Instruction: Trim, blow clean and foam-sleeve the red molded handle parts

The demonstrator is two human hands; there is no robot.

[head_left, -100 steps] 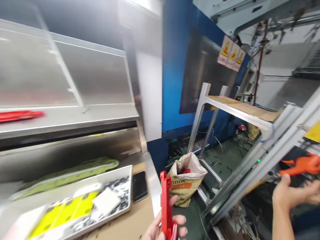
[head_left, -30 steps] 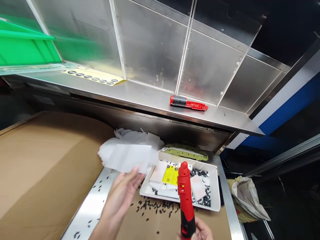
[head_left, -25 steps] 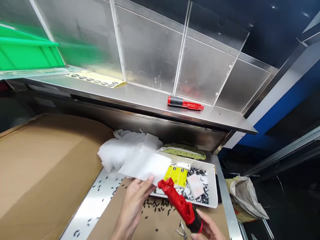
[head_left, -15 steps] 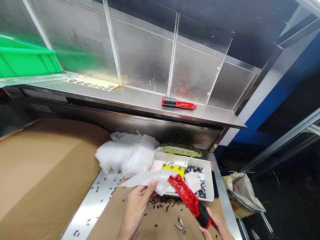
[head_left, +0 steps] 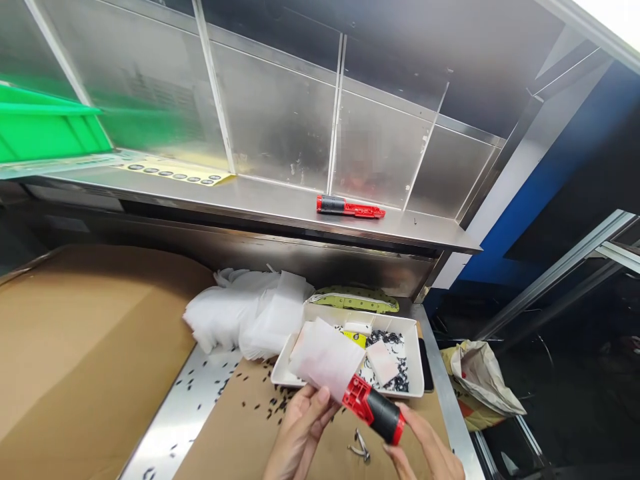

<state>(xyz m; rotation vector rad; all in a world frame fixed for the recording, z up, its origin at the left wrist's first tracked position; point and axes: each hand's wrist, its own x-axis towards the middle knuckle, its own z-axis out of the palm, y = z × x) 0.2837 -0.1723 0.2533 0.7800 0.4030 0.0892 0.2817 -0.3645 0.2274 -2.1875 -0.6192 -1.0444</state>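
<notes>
1. Head view: from my remote station I observe one red-and-black plastic tool housing [head_left: 373, 408] held between the left hand [head_left: 305, 427] and the right hand [head_left: 433, 450], on the near side of the white tray [head_left: 420, 363].
2. Long axis: I record it running slantwise, from the black end with its red rim at lower right to the red end at upper left. The ribbed hollow of the red section faces up.
3. Governing relation: the red end points into the near edge of a white foam sleeve [head_left: 327, 353], which covers it. I cannot tell whether that end sits inside the sleeve or behind it. I judge the two axes roughly in line.
4. Left hand: fingers bent, thumb on top, pinching the sleeve by its lower edge. This is the hand nearer the red end; the housing lies just to its right.
5. Right hand: partly closed, thumb and fingers spread across the red rim of the black end. The housing extends forward and leftward from it.
6. Below: metal snips [head_left: 360, 447] lie on the cardboard sheet [head_left: 225, 413], untouched by either hand.
7. Surroundings: a pile of foam sleeves [head_left: 250, 310] stands left of the tray; a second housing [head_left: 350, 207] lies nearly level on the steel shelf [head_left: 280, 200], well apart from both hands.
</notes>
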